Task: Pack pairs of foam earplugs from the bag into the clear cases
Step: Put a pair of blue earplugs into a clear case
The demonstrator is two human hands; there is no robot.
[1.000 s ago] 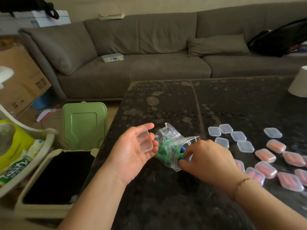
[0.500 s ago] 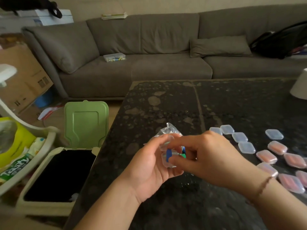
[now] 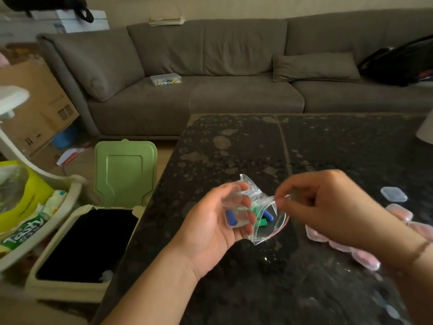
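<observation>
Cupped in the left hand (image 3: 216, 227), at the centre of the frame, lies an open clear case (image 3: 235, 213); the fingers curl around it in a narrow grip, and one blue earplug (image 3: 231, 218) rests inside its lower half, with the lid tipped up toward the fingertips. Just right of it, the right hand (image 3: 328, 207) pinches the rim of the clear bag (image 3: 269, 215) between thumb and forefinger, a tight grip holding the mouth of the bag open. Inside the bag another blue earplug (image 3: 268, 215) and some green earplugs (image 3: 261, 218) show through the plastic. The bag hangs between the two hands, just above the dark speckled bench (image 3: 234, 148).

At the right edge of the frame, partly hidden behind the right forearm, a row of closed cases with pink earplugs (image 3: 316, 235) lies on the bench, and an empty clear case (image 3: 394, 194) sits above them.

At the lower left a bin (image 3: 70, 249) stands open beside the bench, its green lid (image 3: 125, 173) raised. Left of that, a pale basket holds a yellow packet (image 3: 23, 221) on which the word "Tasty" can be read; the smaller print on it is too blurred to make out. A grey sofa (image 3: 210, 66) fills the upper part of the frame, with a small clear box (image 3: 165, 79) on its seat.
</observation>
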